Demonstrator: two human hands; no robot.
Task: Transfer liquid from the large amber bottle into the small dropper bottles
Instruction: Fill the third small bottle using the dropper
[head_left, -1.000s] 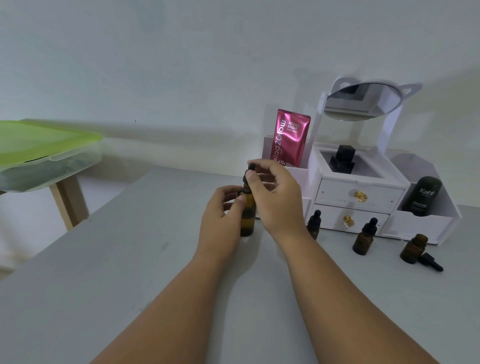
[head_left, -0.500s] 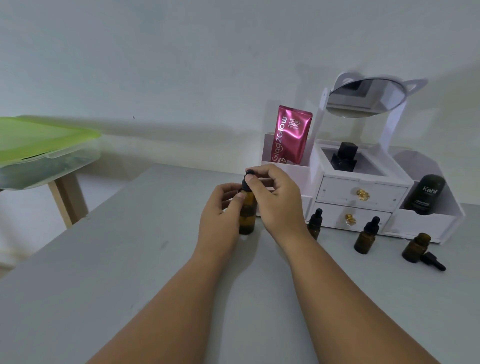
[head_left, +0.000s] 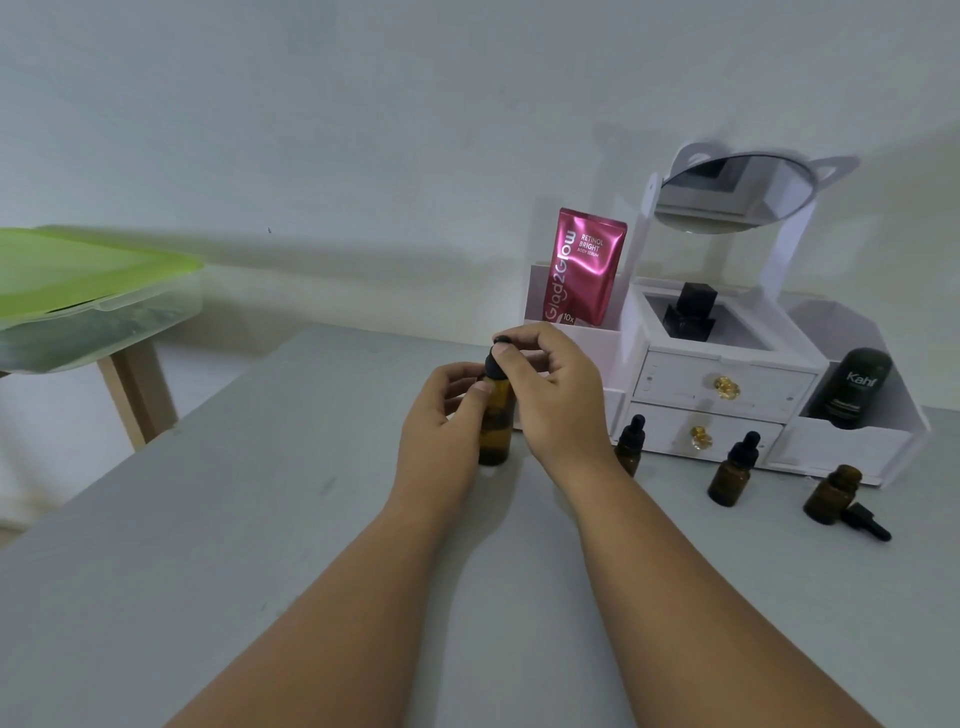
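Hands work the large amber bottle (head_left: 496, 431), upright on the table (head_left: 260, 519): our left hand (head_left: 441, 421) grips its body, our right hand (head_left: 558, 395) pinches its cap (head_left: 493, 361). Probably unscrewing; next we need it lifted straight out.

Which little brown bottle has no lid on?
The small bottle farthest right; its black dropper cap lies beside it on the table. The two small bottles left of it have caps on.

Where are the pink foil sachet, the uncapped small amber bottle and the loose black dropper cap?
pink foil sachet (head_left: 587, 267): head view, front panel.
uncapped small amber bottle (head_left: 826, 499): head view, glass body.
loose black dropper cap (head_left: 865, 522): head view, its middle.
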